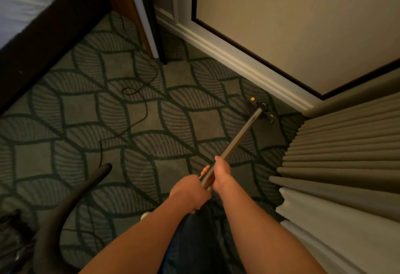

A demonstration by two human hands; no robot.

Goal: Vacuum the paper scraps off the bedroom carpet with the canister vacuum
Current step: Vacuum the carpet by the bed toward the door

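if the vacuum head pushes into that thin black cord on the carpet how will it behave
The thin black cord lies in loose curves and a loop on the patterned carpet, so it is probably floppy and would bunch rather than resist. It looks slight, so the dark vacuum floor head might well drag or snag it.

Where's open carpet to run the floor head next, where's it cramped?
Open: carpet between cord and wand, up to the baseboard. Cramped: floor head sits in the corner of baseboard and curtain; cord loops and hose clutter the left.
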